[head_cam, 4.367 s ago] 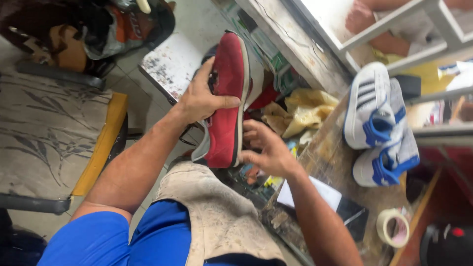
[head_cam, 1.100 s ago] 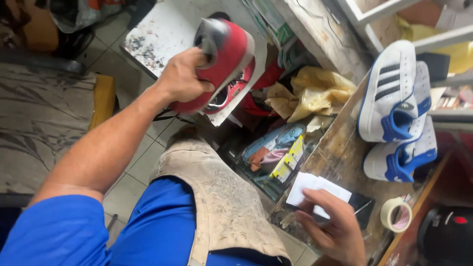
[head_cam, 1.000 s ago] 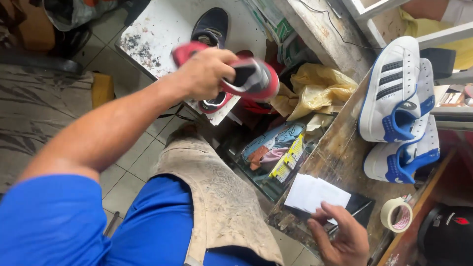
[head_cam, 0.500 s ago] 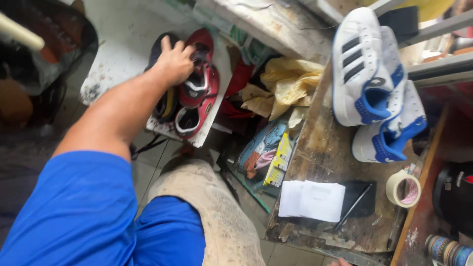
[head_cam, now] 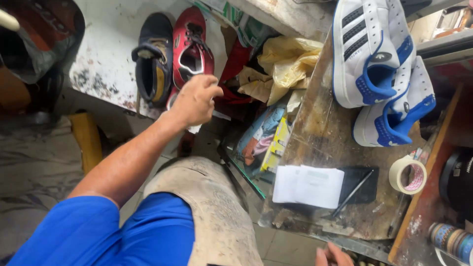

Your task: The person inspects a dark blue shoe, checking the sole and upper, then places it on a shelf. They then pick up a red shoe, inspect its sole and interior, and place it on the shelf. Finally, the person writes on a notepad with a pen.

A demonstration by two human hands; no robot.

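I see my left hand (head_cam: 196, 100) in the air just below the red shoe (head_cam: 192, 47). Its fingers are curled loosely and hold nothing. The red shoe lies on the white table (head_cam: 106, 54), right beside a dark blue shoe (head_cam: 153, 59). Only the fingertips of my right hand (head_cam: 334, 256) peek in at the bottom edge, so I cannot tell if it is closed. On the worn table (head_cam: 320, 128) nearby sit two white and blue shoes (head_cam: 379, 64), a tape roll (head_cam: 408, 175) and a white paper (head_cam: 309, 186).

Red sneaker (head_cam: 193, 47) lies upright (laces up) beside a dark shoe (head_cam: 152, 59).
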